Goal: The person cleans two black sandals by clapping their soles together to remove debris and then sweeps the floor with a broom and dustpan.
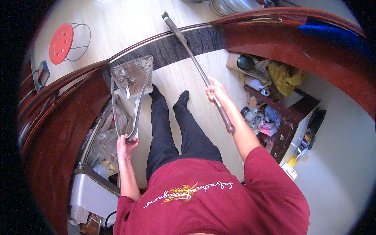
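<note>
A long-handled dustpan hangs in front of me at the left, its worn, dirt-stained metal pan uppermost in the picture. My left hand is closed around the end of its looped metal handle. In my right hand I grip the middle of a broom by its long grey stick. The broom slants away to the far left, and its narrow dark head reaches past the dark stone threshold. Its thicker brown handle end points back toward my right forearm. Dustpan and broom are apart from each other.
Beyond the threshold a red round stool stands on the pale floor. Reddish-brown door panels flank the doorway. A bin-like container with plastic bags is at my left; a cluttered dark wooden shelf and a yellow bag at my right.
</note>
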`<state>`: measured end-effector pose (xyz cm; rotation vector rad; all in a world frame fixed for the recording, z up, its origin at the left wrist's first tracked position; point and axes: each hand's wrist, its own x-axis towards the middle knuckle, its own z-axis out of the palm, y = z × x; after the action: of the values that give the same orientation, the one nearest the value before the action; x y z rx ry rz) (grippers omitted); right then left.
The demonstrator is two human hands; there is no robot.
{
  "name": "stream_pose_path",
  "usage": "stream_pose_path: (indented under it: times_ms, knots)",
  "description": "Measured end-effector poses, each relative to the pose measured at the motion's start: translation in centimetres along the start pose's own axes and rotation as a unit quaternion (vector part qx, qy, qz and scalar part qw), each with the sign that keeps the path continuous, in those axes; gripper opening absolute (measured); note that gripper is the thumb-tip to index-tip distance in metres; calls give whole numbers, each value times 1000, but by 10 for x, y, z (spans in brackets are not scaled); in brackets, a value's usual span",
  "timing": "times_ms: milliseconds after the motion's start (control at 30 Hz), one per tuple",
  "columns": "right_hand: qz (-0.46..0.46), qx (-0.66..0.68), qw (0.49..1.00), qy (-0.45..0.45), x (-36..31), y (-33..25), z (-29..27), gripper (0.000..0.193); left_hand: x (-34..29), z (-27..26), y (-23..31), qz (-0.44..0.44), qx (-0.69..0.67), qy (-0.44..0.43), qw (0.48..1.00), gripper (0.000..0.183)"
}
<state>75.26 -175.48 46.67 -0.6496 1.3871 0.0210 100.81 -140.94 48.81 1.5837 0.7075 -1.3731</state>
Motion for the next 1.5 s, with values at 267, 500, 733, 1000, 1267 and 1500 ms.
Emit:
stream_pose_path:
  times_ms: [267,500,733,1000,1267,1500]
  knots:
    - [33,94,992,81,-53,46,15,65,3,-10,-5,9,-13,11,1000,20]
    - [130,180,968,116,23,44,55,19,8,-23,-8,-12,-13,11,1000,24]
    - [106,186,975,-62,47,-38,160,20,8,-26,-18,-19,-52,23,998,23]
    - [102,295,942,-120,5,-21,120,22,9,-37,-22,-33,-4,-1,999,18]
    - [197,309,930,-9,-67,32,110,17,7,-52,-40,-47,8,28,998,14]
    - [193,255,943,-91,-6,28,203,21,-13,-58,-54,-31,-40,49,998,15]
